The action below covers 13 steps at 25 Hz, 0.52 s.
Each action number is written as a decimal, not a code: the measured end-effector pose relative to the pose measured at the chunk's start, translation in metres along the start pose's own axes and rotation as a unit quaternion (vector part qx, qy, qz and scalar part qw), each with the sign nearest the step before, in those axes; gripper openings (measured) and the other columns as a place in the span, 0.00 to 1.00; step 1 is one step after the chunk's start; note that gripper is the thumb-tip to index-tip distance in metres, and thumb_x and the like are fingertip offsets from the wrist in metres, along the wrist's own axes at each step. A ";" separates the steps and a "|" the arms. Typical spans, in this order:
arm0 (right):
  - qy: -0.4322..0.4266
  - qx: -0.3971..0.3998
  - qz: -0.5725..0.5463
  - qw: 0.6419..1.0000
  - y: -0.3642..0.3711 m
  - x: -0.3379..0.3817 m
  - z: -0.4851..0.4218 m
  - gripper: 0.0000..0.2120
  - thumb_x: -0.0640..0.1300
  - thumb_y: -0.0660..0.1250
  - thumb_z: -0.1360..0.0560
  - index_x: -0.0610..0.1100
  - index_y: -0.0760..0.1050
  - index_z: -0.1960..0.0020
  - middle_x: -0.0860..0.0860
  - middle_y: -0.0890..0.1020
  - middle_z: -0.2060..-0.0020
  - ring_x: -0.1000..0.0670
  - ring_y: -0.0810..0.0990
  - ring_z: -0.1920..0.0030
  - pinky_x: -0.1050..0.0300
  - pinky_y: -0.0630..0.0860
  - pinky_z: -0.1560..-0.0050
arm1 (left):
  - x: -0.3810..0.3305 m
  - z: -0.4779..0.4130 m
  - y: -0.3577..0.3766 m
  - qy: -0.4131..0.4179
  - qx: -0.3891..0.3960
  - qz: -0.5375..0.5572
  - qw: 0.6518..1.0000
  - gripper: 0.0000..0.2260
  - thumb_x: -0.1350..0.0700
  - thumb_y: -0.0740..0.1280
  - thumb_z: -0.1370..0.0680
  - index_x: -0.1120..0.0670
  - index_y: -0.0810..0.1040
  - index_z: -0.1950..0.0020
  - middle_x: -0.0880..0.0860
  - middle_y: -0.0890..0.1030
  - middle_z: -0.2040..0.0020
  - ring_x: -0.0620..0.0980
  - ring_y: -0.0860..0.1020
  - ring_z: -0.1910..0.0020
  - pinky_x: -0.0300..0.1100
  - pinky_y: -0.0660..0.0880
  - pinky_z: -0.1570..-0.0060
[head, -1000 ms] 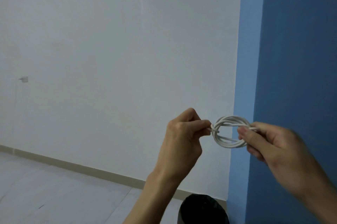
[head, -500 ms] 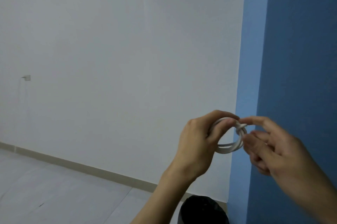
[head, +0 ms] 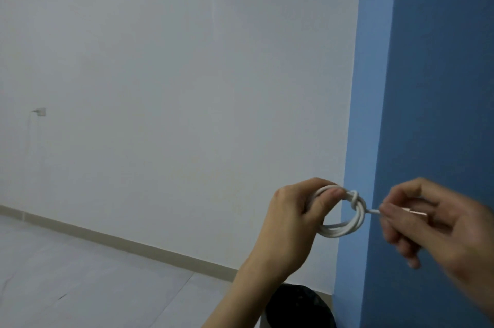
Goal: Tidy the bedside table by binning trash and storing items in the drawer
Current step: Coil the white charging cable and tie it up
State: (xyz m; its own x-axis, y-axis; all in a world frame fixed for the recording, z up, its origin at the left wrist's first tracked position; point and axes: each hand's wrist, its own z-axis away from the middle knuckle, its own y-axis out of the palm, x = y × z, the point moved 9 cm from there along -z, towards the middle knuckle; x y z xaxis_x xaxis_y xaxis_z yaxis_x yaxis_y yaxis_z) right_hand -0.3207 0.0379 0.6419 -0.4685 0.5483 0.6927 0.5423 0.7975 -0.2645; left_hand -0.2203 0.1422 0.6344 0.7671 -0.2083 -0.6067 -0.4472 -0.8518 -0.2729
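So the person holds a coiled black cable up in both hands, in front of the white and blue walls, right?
Not quite: the head view shows the coiled cable is white, not black. The left hand holds the coil and the right hand pinches its loose end, in front of the white and blue walls.

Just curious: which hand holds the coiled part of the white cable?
The left hand: it grips the cable coil, while the right hand pinches only the loose end.

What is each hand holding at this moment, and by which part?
Both hold one white cable. The left hand grips the upper left of its coiled loops; the right hand pinches the free end sticking out past the knot.
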 end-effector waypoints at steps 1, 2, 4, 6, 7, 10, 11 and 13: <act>0.006 0.011 -0.022 1.000 0.002 -0.001 0.001 0.33 0.75 0.67 0.48 0.47 0.79 0.62 0.43 0.81 0.74 0.50 0.75 0.77 0.64 0.73 0.76 | 0.001 0.000 -0.002 -0.002 -0.008 -0.001 1.000 0.08 0.54 0.64 0.22 0.48 0.81 0.58 0.43 0.75 0.71 0.40 0.70 0.70 0.31 0.66 0.68; 0.019 0.025 -0.049 0.998 0.004 -0.002 0.001 0.33 0.75 0.66 0.46 0.46 0.80 0.62 0.42 0.82 0.72 0.48 0.77 0.75 0.63 0.74 0.75 | 0.002 -0.001 -0.003 -0.003 -0.015 -0.001 1.000 0.08 0.54 0.64 0.22 0.49 0.81 0.58 0.42 0.75 0.71 0.40 0.71 0.70 0.32 0.66 0.68; 0.044 0.048 -0.052 0.997 0.007 -0.008 -0.001 0.33 0.76 0.65 0.46 0.46 0.81 0.64 0.41 0.84 0.71 0.47 0.79 0.73 0.64 0.74 0.74 | 0.002 -0.001 -0.004 -0.002 -0.019 -0.003 1.000 0.08 0.54 0.64 0.22 0.51 0.82 0.58 0.40 0.75 0.72 0.38 0.71 0.70 0.31 0.66 0.67; 0.058 0.054 0.001 0.997 0.009 -0.011 -0.003 0.32 0.77 0.66 0.50 0.51 0.79 0.62 0.42 0.85 0.69 0.47 0.80 0.72 0.64 0.74 0.73 | 0.001 -0.002 -0.001 0.003 -0.015 -0.004 1.000 0.08 0.54 0.64 0.22 0.51 0.82 0.58 0.39 0.76 0.72 0.38 0.72 0.70 0.31 0.66 0.67; 0.061 0.053 0.027 0.996 0.008 -0.011 -0.004 0.32 0.78 0.66 0.51 0.56 0.77 0.59 0.44 0.85 0.69 0.49 0.81 0.70 0.64 0.75 0.70 | 0.001 -0.002 0.001 0.006 -0.012 -0.004 1.000 0.08 0.54 0.64 0.22 0.51 0.82 0.58 0.39 0.75 0.72 0.38 0.71 0.70 0.32 0.66 0.67; 0.030 0.061 0.132 0.989 0.007 -0.005 -0.006 0.31 0.80 0.59 0.49 0.62 0.78 0.56 0.54 0.86 0.65 0.56 0.83 0.64 0.65 0.77 0.60 | 0.000 -0.002 0.007 0.015 -0.005 -0.009 1.000 0.09 0.50 0.63 0.23 0.50 0.80 0.59 0.41 0.74 0.72 0.40 0.70 0.71 0.34 0.66 0.68; 0.020 0.067 0.153 0.986 0.009 -0.001 -0.006 0.31 0.80 0.58 0.48 0.61 0.79 0.56 0.56 0.86 0.65 0.57 0.83 0.63 0.66 0.77 0.59 | 0.000 -0.003 0.008 0.019 -0.003 -0.014 1.000 0.10 0.48 0.62 0.24 0.49 0.80 0.59 0.41 0.75 0.72 0.41 0.70 0.71 0.35 0.66 0.68; 0.019 0.071 0.168 0.983 0.011 0.003 -0.006 0.31 0.80 0.57 0.47 0.60 0.81 0.59 0.58 0.85 0.66 0.59 0.83 0.64 0.70 0.76 0.61 | 0.000 -0.003 0.011 0.031 0.000 -0.037 0.999 0.12 0.45 0.60 0.26 0.49 0.80 0.59 0.44 0.77 0.69 0.43 0.71 0.70 0.34 0.66 0.67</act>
State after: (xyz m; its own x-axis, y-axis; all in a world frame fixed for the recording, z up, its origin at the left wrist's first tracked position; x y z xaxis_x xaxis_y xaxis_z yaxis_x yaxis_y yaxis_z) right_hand -0.3117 0.0462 0.6452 -0.2513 0.7797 0.5735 0.5583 0.6007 -0.5722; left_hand -0.2242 0.1314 0.6338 0.8256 -0.1737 -0.5368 -0.3872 -0.8665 -0.3151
